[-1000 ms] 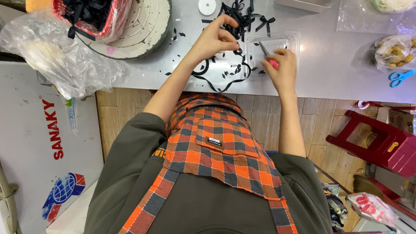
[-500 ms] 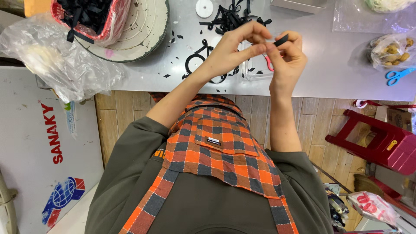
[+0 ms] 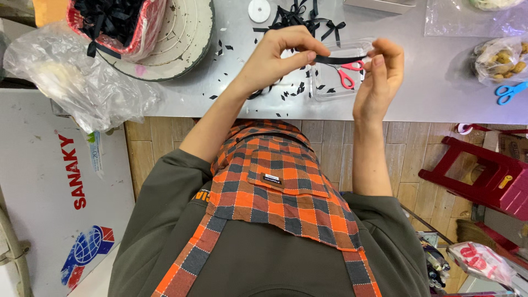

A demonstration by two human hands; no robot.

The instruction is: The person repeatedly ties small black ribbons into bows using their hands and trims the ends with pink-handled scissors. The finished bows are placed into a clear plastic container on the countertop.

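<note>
At the bottom of the frame is the person's orange and dark checked apron (image 3: 275, 192) over a dark green shirt. Both bare arms reach up to the middle of the frame.

The left hand (image 3: 278, 58) and the right hand (image 3: 379, 77) are held up above the grey table (image 3: 429, 93). Each hand is closed, pinching one end of a thin black ribbon strip (image 3: 338, 59) with its fingertips. The strip is pulled flat between them. Its long way runs left to right across the frame, almost level.

Just past the hands, a clear plastic tray (image 3: 327, 91) lies on the table. Pink scissors (image 3: 345, 74) lie in it, partly hidden by the strip and the right hand. Tiny black ribbon scraps (image 3: 291, 93) are scattered around the tray.

Farther up, near the top middle, is a pile of black bows (image 3: 305, 19) and a small white round spool (image 3: 259, 10). In the upper left sits a red bag of black ribbon (image 3: 110, 22) on a round white plate (image 3: 187, 38). A crumpled clear bag (image 3: 71, 82) hangs off the table edge at the left. At the right edge are blue scissors (image 3: 510, 91) and a bag of small yellow things (image 3: 500, 58). A red stool (image 3: 484, 170) stands on the floor, lower right.
</note>
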